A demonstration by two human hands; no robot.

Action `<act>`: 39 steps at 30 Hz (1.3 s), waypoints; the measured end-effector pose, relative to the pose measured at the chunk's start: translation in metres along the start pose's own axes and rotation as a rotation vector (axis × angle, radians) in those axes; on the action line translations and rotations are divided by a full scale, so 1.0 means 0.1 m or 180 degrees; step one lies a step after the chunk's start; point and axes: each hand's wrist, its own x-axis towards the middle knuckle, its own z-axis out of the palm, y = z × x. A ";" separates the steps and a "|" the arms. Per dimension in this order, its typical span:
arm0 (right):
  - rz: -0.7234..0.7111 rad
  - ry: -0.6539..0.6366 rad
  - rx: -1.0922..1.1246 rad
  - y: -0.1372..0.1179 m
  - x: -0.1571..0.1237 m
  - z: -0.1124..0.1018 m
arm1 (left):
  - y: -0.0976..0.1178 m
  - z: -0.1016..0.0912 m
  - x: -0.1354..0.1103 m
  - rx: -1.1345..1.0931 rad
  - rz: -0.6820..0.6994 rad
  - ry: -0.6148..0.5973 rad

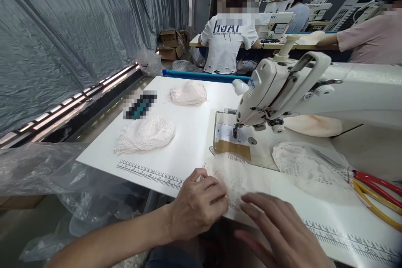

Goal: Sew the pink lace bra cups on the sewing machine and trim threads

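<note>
A piece of white lace fabric point(234, 176) lies on the white table's near edge, just in front of the sewing machine point(282, 88) and its needle plate point(229, 134). My left hand point(196, 205) is closed, its fingers pinching the lace's left edge. My right hand point(276, 230) lies flat on the lace's lower right part, fingers stretched out and slightly blurred.
Two piles of pale lace pieces, the nearer pile point(146, 135) and the farther one point(188, 94), sit on the white table point(188, 142), another heap point(309, 167) lies right of the needle. Red and yellow handles point(377, 192) lie far right. Clear plastic sheeting point(47, 176) hangs at left. People sit at machines behind.
</note>
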 end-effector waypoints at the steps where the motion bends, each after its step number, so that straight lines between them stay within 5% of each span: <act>1: -0.0063 -0.0016 0.0173 0.01 0.10 0.05 | 0.01 -0.01 0.01 -0.0034 -0.0063 0.0002; 8: 0.0017 -0.0317 0.0568 0.16 0.05 0.16 | 0.03 -0.01 0.07 -0.0239 -0.0331 0.0260; 13: -0.0146 -0.0039 0.0607 0.17 -0.11 0.20 | 0.06 -0.01 0.04 -0.0121 -0.0343 0.0082; 19: -0.0076 -0.0231 0.0454 0.14 -0.19 0.22 | 0.07 -0.04 0.03 0.0030 -0.0223 0.0011; 30: -0.0258 -0.0235 0.0297 0.13 -0.15 0.23 | 0.06 -0.05 0.02 0.0183 0.0036 0.0230; 39: -0.0258 -0.0360 0.0356 0.11 -0.09 0.22 | 0.07 -0.06 0.03 0.0297 -0.0033 0.0051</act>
